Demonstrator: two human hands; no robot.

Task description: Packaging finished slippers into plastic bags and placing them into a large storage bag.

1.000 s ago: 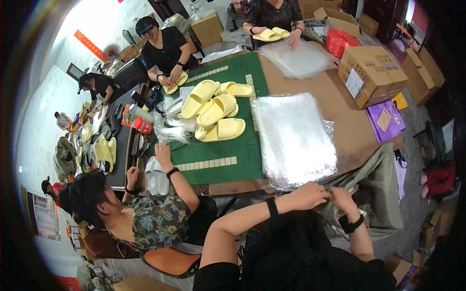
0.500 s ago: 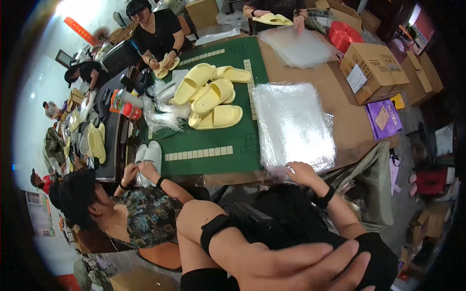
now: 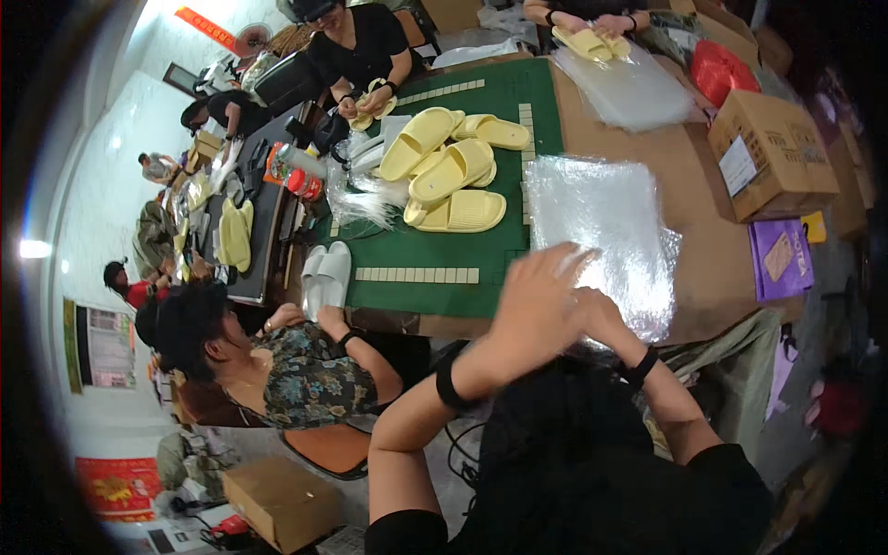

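My left hand (image 3: 536,305) hovers open, my right hand (image 3: 599,310) rests beside it on the stack of clear bags (image 3: 601,231) on the brown table (image 3: 703,268); cardboard box (image 3: 772,153) and purple packet (image 3: 780,259) sit right, green mat (image 3: 435,250) left.

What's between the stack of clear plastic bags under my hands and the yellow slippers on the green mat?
In the head view, between the clear bag stack and the yellow slippers lies a strip of green mat carrying a column of pale tiles.

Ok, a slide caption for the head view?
Both hands, left hand over right hand, at a stack of clear bags beside yellow slippers.
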